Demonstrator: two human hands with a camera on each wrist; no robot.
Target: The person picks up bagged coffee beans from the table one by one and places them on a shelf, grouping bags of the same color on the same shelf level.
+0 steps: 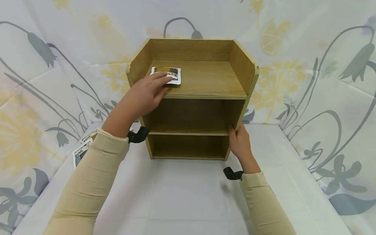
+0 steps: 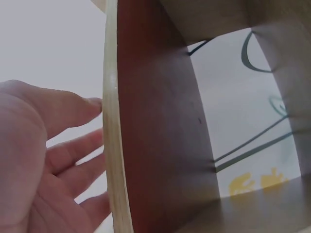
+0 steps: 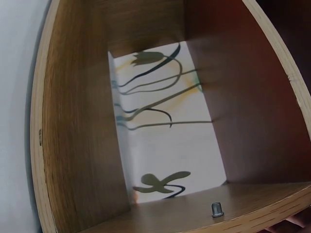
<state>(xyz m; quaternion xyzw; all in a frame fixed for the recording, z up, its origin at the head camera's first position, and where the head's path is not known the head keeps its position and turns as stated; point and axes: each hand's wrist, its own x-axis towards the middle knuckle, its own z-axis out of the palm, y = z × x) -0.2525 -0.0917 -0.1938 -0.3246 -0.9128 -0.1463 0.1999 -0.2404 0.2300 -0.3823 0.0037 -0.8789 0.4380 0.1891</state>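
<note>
A small wooden shelf unit (image 1: pixel 195 133) stands on a white cloth. On the left of its top board lies a white-edged packet (image 1: pixel 175 80) with a dark and yellow printed face. Over this packet reach the extended fingers of my left hand (image 1: pixel 144 96), partly covering it. The left wrist view has the left hand (image 2: pixel 29 150) beside the board's front edge, its thumb right at that edge. My right hand (image 1: pixel 241 145) grips the unit's right side panel low down, thumb toward the inside. Only a bit of the right hand's fingers (image 3: pixel 301 218) shows in the right wrist view.
More printed packets (image 1: pixel 80 151) lie on the cloth at the left, partly behind the left sleeve (image 1: pixel 91 176). A flower-patterned cloth (image 1: pixel 293 58) hangs behind the unit. Inside one compartment a small metal peg (image 3: pixel 217 209) sticks out of the side panel.
</note>
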